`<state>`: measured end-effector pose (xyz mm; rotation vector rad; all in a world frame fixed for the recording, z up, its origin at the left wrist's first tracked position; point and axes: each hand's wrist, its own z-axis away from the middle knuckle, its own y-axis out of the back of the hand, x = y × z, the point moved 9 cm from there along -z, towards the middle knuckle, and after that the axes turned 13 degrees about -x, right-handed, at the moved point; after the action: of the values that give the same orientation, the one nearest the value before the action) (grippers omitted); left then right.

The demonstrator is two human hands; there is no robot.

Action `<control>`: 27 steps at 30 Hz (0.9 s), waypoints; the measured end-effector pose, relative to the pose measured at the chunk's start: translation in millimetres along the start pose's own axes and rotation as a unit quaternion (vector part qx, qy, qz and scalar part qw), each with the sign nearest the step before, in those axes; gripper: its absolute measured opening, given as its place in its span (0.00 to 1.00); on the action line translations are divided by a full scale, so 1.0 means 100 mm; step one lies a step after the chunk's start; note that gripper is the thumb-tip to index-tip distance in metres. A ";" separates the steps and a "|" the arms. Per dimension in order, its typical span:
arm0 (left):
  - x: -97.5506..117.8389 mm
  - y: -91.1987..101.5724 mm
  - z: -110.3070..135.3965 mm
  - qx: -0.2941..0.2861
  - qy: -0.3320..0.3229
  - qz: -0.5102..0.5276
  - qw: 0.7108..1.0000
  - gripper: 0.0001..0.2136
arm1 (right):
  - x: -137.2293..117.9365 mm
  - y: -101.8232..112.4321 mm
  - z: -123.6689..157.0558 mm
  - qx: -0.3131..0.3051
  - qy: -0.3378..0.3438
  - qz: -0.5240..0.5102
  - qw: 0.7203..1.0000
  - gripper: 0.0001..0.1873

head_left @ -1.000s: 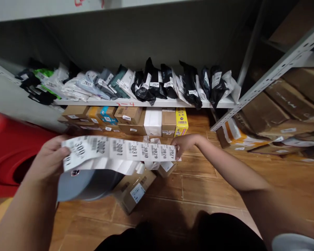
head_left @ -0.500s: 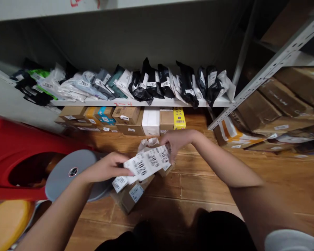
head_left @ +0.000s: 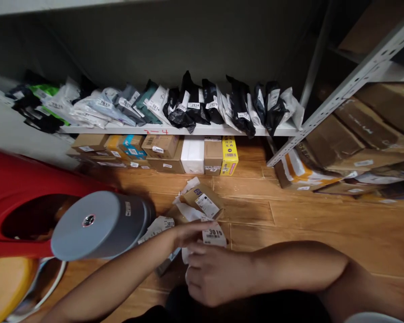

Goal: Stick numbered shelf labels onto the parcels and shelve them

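Observation:
Both hands are low in the middle of the head view, close together around a strip of white number labels [head_left: 213, 234]. The number 3019 shows on the strip. My left hand [head_left: 188, 232] reaches in from the left and pinches the strip near its edge. Just below it, my right hand [head_left: 213, 274] is curled, with a white piece of the strip showing at its fingers. More of the label paper, with 3015 on it, hangs left of my left wrist. Beyond the hands a cardboard box [head_left: 198, 194] with a shipping label lies on the wooden floor, partly covered by white paper.
Numbered parcel bags [head_left: 195, 105] line the shelf [head_left: 202, 130] ahead, with boxes [head_left: 166, 165] below. A grey round bin [head_left: 104, 224], a red object [head_left: 30, 179] and a yellow round top [head_left: 10, 287] stand left. Stacked cartons [head_left: 340, 143] are at right.
The strip was stretched between the hands, showing 3024 to 3026. Now my right hand has come down toward me, my left has moved right, and 3019 shows.

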<state>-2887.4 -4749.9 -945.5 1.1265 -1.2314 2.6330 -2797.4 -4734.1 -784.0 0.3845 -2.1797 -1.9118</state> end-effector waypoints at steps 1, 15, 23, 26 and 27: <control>0.08 -0.08 -0.01 -0.026 -0.019 0.000 0.999 0.22 | -0.06 -0.02 0.02 0.014 0.018 -0.004 1.000 0.09; 1.23 0.63 0.88 0.226 -0.243 -0.328 0.884 0.22 | 0.59 -0.53 0.37 0.213 -0.038 -0.082 0.973 0.09; 0.70 0.54 0.78 0.216 -0.172 -0.528 0.803 0.13 | 1.79 -0.82 0.72 0.287 -0.364 -0.531 0.709 0.21; 0.70 0.52 0.73 0.206 -0.200 -0.498 0.818 0.15 | 1.81 -0.97 0.71 0.308 -0.362 -0.566 0.674 0.14; 0.72 0.55 0.73 0.209 -0.223 -0.457 0.836 0.18 | 1.79 -0.99 0.70 0.306 -0.365 -0.556 0.682 0.14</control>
<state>-2912.8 -4856.1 -905.8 1.8490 0.0250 1.9305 -2984.2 -4740.2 -893.6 1.6380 -3.6978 -1.7896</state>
